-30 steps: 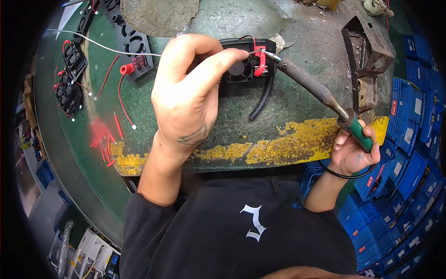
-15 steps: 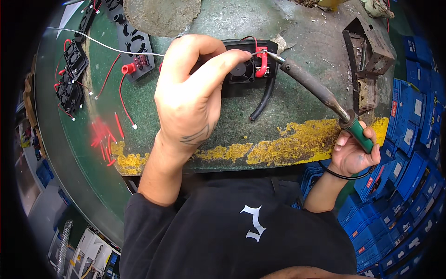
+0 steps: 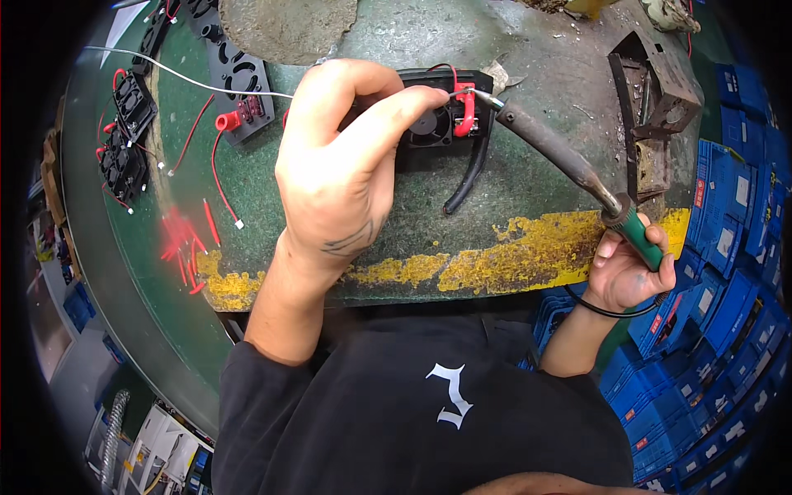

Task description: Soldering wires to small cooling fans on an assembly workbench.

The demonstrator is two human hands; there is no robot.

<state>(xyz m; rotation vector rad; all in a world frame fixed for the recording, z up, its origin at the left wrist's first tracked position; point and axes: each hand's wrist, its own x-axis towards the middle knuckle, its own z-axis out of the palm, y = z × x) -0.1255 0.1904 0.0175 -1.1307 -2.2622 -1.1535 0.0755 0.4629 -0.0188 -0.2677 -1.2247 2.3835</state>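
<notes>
My right hand (image 3: 631, 264) is wrapped round the green handle of a soldering iron (image 3: 569, 165). The iron's tip meets a red terminal (image 3: 465, 107) on a black plate with a small fan (image 3: 426, 124). Between thumb and forefinger, my left hand (image 3: 338, 157) pinches the end of a thin solder wire (image 3: 190, 81), close to the iron's tip. The wire trails off to the far left. My left hand covers the left part of the plate. A thick black cable (image 3: 467, 183) sticks out from the plate toward me.
Several fan assemblies (image 3: 132, 103) lie at the left, beside a black panel (image 3: 239, 78) with a red cap. Loose red wires (image 3: 186, 239) are near the left edge. A metal stand (image 3: 660, 95) is at the right; blue bins (image 3: 730, 198) stand beyond the table.
The solder wire has shifted slightly and my left fingertips have edged a little nearer the iron's tip. The iron stays almost where it was.
</notes>
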